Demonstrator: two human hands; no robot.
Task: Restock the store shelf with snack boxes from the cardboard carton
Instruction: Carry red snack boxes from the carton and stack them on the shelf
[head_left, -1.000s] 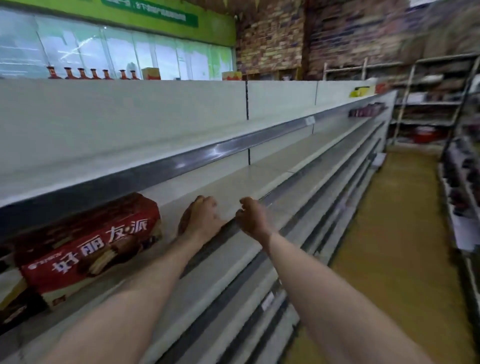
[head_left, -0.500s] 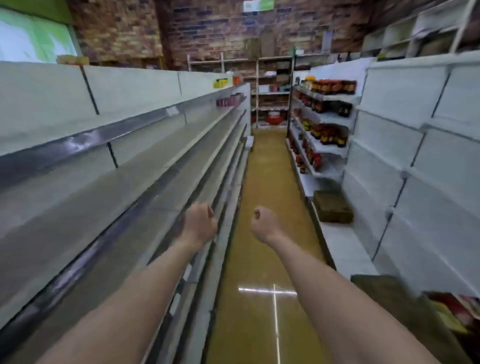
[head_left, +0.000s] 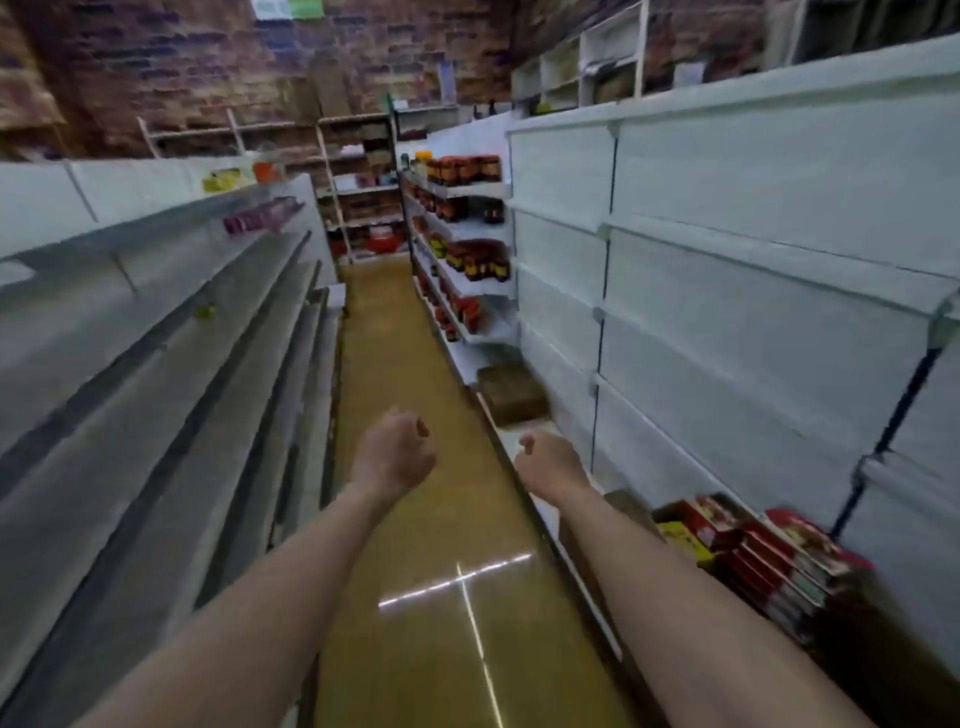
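Both my arms stretch forward over the aisle. My left hand (head_left: 396, 454) and my right hand (head_left: 548, 460) have curled fingers and hold nothing. At the lower right, red snack boxes (head_left: 769, 561) stand packed in the cardboard carton (head_left: 667, 512), which sits on the bottom ledge of the right shelving, right of my right forearm. The long grey store shelf (head_left: 156, 364) runs along the left with bare boards. The view is blurred by motion.
A brown box (head_left: 511, 392) sits on the low ledge ahead on the right. Beyond it, shelves carry dark jars (head_left: 470, 260). White back panels (head_left: 727, 260) line the right side. The yellow floor aisle (head_left: 415, 545) runs between the two shelf rows toward a brick wall.
My view swung right, from the left shelf and the red box on it to the aisle. The carton has come into view at the lower right. Both hands left the shelf edge.
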